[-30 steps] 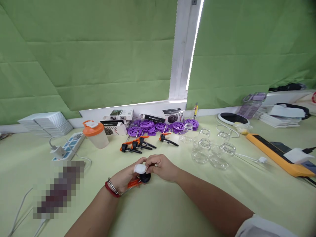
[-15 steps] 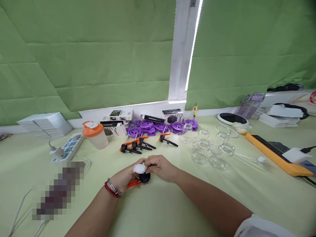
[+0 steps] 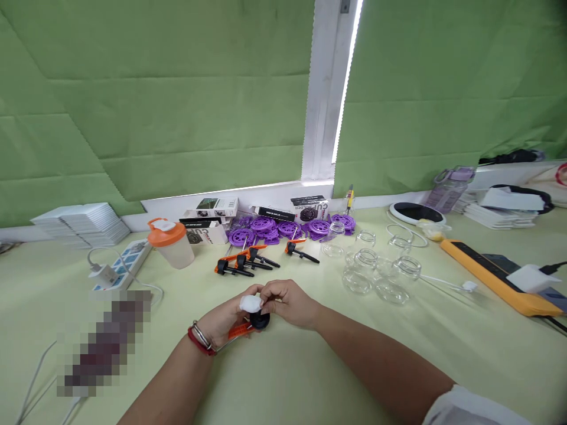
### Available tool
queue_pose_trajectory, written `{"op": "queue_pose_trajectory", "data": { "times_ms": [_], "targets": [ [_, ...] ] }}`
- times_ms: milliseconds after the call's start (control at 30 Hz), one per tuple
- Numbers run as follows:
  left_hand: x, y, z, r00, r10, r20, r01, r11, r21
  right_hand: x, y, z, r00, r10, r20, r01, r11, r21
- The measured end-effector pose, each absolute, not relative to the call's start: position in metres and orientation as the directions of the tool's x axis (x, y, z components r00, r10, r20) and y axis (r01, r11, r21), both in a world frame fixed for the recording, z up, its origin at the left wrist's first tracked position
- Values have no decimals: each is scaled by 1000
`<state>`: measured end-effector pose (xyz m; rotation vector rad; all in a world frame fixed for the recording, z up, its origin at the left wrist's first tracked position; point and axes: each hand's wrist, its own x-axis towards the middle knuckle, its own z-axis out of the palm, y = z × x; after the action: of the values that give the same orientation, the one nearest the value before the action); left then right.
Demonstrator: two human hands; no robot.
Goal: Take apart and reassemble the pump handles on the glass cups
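My left hand (image 3: 227,317) is wrapped round an orange-and-black part (image 3: 241,329) with a thin metal rod, its round black end (image 3: 260,319) facing up and to the right. A small white rounded piece (image 3: 250,303) sits by the left thumb, above that black end. My right hand (image 3: 287,302) is closed in a pinch, fingertips against the edge of the white piece and the top of the black end; what lies between them is hidden. Beyond the hands lie several similar orange-and-black parts (image 3: 245,264) with metal rods.
Purple wheel-like plastic parts (image 3: 287,229) and printed boxes (image 3: 217,206) line the back. Clear glass jars (image 3: 358,277) stand on the right, near an orange power strip (image 3: 496,277). On the left are an orange-lidded shaker (image 3: 175,248), a white power strip (image 3: 128,265) and stacked white trays (image 3: 82,224).
Almost nothing differs. Both hands keep the same grip, and the right hand has shifted very slightly downward.
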<state>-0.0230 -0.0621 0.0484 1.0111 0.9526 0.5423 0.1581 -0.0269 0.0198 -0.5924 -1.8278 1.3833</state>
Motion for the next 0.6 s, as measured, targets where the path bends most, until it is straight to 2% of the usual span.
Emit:
{"op": "queue_pose_trajectory", "data": {
  "times_ms": [133,300,600],
  "targets": [
    [-21,-63,50,503,760,-412,23,465,885,160,-28,19,-609,752,252,-56,276,-959],
    [-22,-62,50,515,763,-391,8,452,892,162,-29,20,-630,724,280,-39,330,-943],
    [-23,-62,49,527,754,-393,13,455,890,159,-33,20,-621,760,190,-11,234,-972]
  ]
}}
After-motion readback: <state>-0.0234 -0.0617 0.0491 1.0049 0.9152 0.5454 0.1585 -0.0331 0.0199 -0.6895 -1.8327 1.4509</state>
